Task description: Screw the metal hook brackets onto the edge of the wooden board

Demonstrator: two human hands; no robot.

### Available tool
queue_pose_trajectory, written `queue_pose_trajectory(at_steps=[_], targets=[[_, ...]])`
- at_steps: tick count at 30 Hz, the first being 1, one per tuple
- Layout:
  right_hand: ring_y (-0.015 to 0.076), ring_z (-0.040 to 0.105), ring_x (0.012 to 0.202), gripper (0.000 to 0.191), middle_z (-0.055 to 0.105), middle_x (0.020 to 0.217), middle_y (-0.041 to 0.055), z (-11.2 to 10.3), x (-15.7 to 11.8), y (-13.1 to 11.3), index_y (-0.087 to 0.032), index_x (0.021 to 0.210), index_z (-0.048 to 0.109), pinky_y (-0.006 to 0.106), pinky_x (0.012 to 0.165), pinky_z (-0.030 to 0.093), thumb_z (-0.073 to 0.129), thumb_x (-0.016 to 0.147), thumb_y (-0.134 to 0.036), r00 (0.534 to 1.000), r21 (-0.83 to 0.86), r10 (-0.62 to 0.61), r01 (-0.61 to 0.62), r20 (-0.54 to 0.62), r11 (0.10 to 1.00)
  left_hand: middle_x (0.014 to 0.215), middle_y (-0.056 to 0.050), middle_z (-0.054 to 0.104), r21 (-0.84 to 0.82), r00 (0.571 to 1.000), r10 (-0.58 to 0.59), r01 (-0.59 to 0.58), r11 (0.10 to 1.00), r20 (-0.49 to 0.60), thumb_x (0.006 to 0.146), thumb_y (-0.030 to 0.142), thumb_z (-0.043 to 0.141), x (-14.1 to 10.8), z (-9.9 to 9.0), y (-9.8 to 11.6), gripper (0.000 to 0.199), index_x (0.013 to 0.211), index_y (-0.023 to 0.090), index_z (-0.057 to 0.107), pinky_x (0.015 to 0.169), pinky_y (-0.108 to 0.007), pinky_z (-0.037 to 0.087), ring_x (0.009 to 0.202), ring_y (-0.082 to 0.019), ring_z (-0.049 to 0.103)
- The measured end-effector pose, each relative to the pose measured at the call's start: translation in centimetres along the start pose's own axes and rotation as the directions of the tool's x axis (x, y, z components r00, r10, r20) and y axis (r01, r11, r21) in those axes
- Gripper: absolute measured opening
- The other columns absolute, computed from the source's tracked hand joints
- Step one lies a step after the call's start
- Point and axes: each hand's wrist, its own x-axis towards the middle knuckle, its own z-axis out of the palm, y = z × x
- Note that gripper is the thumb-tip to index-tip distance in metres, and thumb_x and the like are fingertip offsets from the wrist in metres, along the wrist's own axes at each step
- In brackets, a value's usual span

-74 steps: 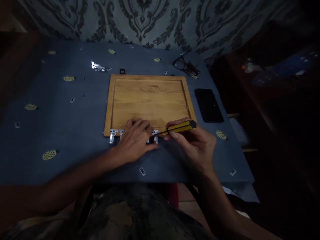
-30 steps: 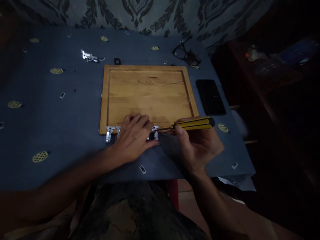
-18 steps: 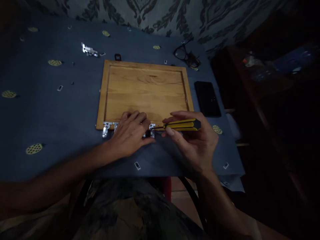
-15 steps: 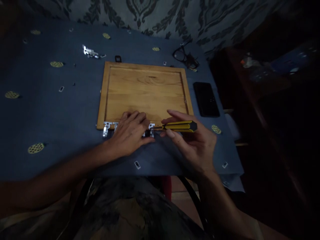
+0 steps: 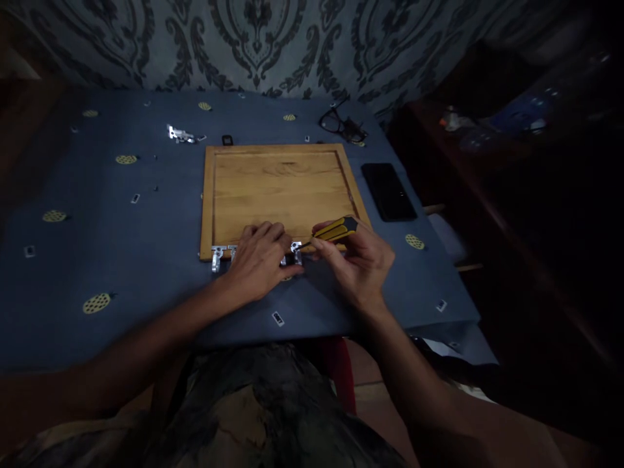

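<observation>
A wooden panel [image 5: 277, 195] with a raised frame lies flat on the blue tablecloth. Several metal hinges line its near edge; one hinge [image 5: 217, 257] shows at the left corner, another [image 5: 297, 249] to the right of my left hand. My left hand [image 5: 260, 260] rests over the near edge, fingers curled on the hinges between, its thumb by the right-hand hinge. In my right hand [image 5: 361, 263] is a yellow and black screwdriver [image 5: 334, 230], held at a slant with its tip at that right-hand hinge.
Behind the panel lie loose metal hardware [image 5: 181, 134], a small black square piece [image 5: 227, 140] and black glasses [image 5: 344, 125]. A black phone [image 5: 389, 192] is right of the panel. Two tiny screws lie left of it. Plastic bottles [image 5: 521, 114] stand at the far right.
The camera view has tilted and shifted. My right hand has drawn in closer, and the screwdriver handle is now angled upward to the right instead of level. My left hand keeps its place on the panel.
</observation>
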Motion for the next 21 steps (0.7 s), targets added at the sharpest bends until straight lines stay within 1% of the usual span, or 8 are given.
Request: queue_pose_trajectory(at_steps=[4,6,8,10,12,14,17,21], targets=[[0.0143,0.060,0.060,0.032,0.063,0.065,-0.0032,0.6,-0.2,0.4,-0.023,0.072,0.062,0.030,0.060,0.048,0.077,0.092,-0.044,0.996,-0.014,-0.032,0.032,-0.077,0.999,0.113,-0.008,0.069,0.004,1.000,0.002,-0.002,1.000,0.006,0.095,0.053,0.075,0.0,-0.1,-0.1,0.043,0.117,0.017,0.069,0.098,-0.043,0.046,0.113,-0.029,0.062],[0.0146,0.061,0.061,0.033,0.064,0.065,-0.0030,0.7,-0.3,0.6,-0.024,0.071,0.062,0.030,0.060,0.049,0.077,0.092,-0.044,0.997,-0.023,-0.040,0.039,-0.060,0.999,0.113,-0.008,0.069,0.000,1.000,0.002,-0.002,1.000,0.009,0.095,0.052,0.075,0.0,-0.2,-0.1,0.043,0.119,0.017,0.069,0.098,-0.043,0.046,0.112,-0.029,0.062],[0.0157,0.064,0.064,0.030,0.068,0.070,-0.0016,0.8,-0.5,0.6,-0.024,0.074,0.065,0.031,0.060,0.051,0.077,0.092,-0.044,0.995,-0.009,-0.039,0.038,-0.096,0.999,0.114,-0.009,0.069,-0.001,1.000,0.002,-0.002,1.000,0.018,0.095,0.051,0.075,-0.1,-0.3,-0.1,0.043,0.120,0.016,0.069,0.098,-0.043,0.046,0.113,-0.030,0.062],[0.0165,0.067,0.065,0.024,0.072,0.077,-0.0005,0.8,-0.6,0.4,-0.025,0.082,0.069,0.032,0.058,0.053,0.077,0.093,-0.045,0.972,0.065,-0.011,0.027,-0.236,0.998,0.114,-0.010,0.069,-0.006,1.000,0.007,-0.007,1.000,0.017,0.095,0.051,0.074,-0.1,-0.3,0.0,0.044,0.120,0.015,0.069,0.098,-0.043,0.046,0.114,-0.030,0.062],[0.0151,0.067,0.061,0.021,0.074,0.082,-0.0006,0.7,-0.6,-0.1,-0.027,0.090,0.073,0.030,0.053,0.053,0.076,0.093,-0.047,0.914,0.174,0.050,0.023,-0.403,0.985,0.115,-0.010,0.069,-0.017,1.000,0.014,-0.014,1.000,0.011,0.095,0.052,0.074,-0.1,-0.3,0.0,0.045,0.119,0.014,0.069,0.099,-0.043,0.046,0.115,-0.031,0.062],[0.0120,0.062,0.052,0.020,0.075,0.083,-0.0013,0.6,-0.4,-0.6,-0.027,0.092,0.075,0.029,0.049,0.054,0.076,0.093,-0.047,0.882,0.228,0.088,0.022,-0.463,0.973,0.115,-0.011,0.069,-0.024,1.000,0.014,-0.014,1.000,0.010,0.095,0.053,0.074,-0.2,-0.3,0.0,0.047,0.119,0.014,0.069,0.100,-0.044,0.046,0.115,-0.031,0.062],[0.0132,0.067,0.059,0.017,0.075,0.083,-0.0017,0.4,-0.5,-0.6,-0.027,0.093,0.076,0.030,0.055,0.058,0.080,0.091,-0.043,0.902,0.218,0.087,0.008,-0.423,0.976,0.114,-0.010,0.069,-0.025,1.000,0.008,-0.008,1.000,0.007,0.094,0.053,0.075,-0.1,-0.3,0.0,0.047,0.118,0.014,0.070,0.099,-0.044,0.047,0.114,-0.031,0.063],[0.0168,0.074,0.074,0.009,0.075,0.089,-0.0013,0.5,-1.7,0.9,-0.028,0.098,0.075,0.033,0.064,0.061,0.078,0.093,-0.034,0.944,0.147,0.088,-0.042,-0.319,0.988,0.113,-0.010,0.070,-0.021,1.000,-0.003,0.003,1.000,0.005,0.093,0.051,0.077,0.0,-0.3,0.2,0.043,0.116,0.015,0.070,0.098,-0.044,0.047,0.113,-0.031,0.063]])
